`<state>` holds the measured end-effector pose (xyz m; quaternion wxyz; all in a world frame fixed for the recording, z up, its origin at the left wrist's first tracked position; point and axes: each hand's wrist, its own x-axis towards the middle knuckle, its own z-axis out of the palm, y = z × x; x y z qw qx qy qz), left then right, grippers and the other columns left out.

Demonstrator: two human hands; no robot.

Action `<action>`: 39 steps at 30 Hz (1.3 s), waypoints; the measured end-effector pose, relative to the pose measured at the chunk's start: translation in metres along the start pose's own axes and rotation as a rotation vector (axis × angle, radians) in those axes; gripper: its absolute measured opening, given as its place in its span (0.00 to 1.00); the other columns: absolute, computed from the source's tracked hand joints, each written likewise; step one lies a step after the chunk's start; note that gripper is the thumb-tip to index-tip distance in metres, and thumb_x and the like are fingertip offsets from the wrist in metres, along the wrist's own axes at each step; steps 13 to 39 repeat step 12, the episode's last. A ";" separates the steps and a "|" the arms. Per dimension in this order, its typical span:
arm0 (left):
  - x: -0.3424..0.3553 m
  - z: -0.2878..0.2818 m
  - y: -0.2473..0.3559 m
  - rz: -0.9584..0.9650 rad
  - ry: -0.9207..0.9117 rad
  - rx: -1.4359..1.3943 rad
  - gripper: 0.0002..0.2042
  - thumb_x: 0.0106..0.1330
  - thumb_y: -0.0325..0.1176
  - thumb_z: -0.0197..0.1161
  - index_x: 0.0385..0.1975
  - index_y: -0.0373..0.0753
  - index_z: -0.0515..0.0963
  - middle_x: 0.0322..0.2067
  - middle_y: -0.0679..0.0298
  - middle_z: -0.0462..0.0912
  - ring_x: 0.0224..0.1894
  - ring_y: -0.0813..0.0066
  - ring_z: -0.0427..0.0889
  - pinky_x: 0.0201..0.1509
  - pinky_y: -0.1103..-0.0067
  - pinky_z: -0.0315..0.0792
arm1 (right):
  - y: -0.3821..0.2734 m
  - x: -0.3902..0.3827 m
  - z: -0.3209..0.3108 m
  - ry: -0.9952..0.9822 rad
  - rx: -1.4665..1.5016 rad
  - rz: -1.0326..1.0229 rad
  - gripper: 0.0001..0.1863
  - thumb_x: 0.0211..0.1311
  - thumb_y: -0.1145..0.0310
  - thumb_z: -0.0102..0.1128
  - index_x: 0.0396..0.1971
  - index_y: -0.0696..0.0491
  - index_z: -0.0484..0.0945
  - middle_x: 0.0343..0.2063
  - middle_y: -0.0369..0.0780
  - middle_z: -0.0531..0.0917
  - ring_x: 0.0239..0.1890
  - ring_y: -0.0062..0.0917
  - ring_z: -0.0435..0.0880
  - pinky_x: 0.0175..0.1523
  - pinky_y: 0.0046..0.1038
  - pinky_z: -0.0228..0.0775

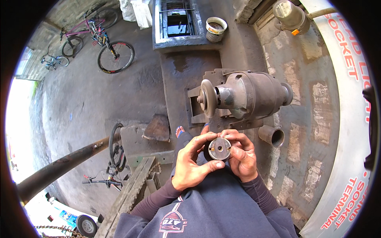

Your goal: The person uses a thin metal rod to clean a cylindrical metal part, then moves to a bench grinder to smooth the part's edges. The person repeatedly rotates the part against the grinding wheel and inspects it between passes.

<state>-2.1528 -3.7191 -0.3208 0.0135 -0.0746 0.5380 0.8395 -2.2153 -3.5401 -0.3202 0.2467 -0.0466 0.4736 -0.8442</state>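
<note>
Between my two hands, close in front of my body, is a round metal motor part (219,149) with a flat grey end face, a hole at its centre and small coppery bits near its rim. My left hand (197,158) wraps its left side, thumb along the lower edge. On the other side my right hand (241,155) grips it with bent fingers, thumb against the edge. The part's far side is hidden. Just beyond my hands stands a bench grinder (254,95) with a round wheel (207,98) on its left end.
A short open metal cylinder (272,136) lies right of my hands. A bucket (216,28) stands beside a blue-framed basin (178,39) ahead. Bicycles (115,56) stand at far left. A wooden beam (131,190) and a dark pole (67,168) lie to my left; a printed banner (329,190) hangs right.
</note>
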 end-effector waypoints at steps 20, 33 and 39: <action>0.027 0.051 -0.054 -0.365 -0.204 -0.216 0.30 0.68 0.31 0.72 0.68 0.36 0.68 0.66 0.59 0.74 0.70 0.68 0.71 0.74 0.70 0.65 | -0.007 -0.052 -0.060 0.429 -0.010 0.048 0.14 0.75 0.70 0.58 0.55 0.58 0.80 0.53 0.44 0.86 0.57 0.29 0.84 0.66 0.30 0.73; 0.027 0.051 -0.054 -0.365 -0.204 -0.216 0.30 0.68 0.31 0.72 0.68 0.36 0.68 0.66 0.59 0.74 0.70 0.68 0.71 0.74 0.70 0.65 | -0.007 -0.052 -0.060 0.429 -0.010 0.048 0.14 0.75 0.70 0.58 0.55 0.58 0.80 0.53 0.44 0.86 0.57 0.29 0.84 0.66 0.30 0.73; 0.027 0.051 -0.054 -0.365 -0.204 -0.216 0.30 0.68 0.31 0.72 0.68 0.36 0.68 0.66 0.59 0.74 0.70 0.68 0.71 0.74 0.70 0.65 | -0.007 -0.052 -0.060 0.429 -0.010 0.048 0.14 0.75 0.70 0.58 0.55 0.58 0.80 0.53 0.44 0.86 0.57 0.29 0.84 0.66 0.30 0.73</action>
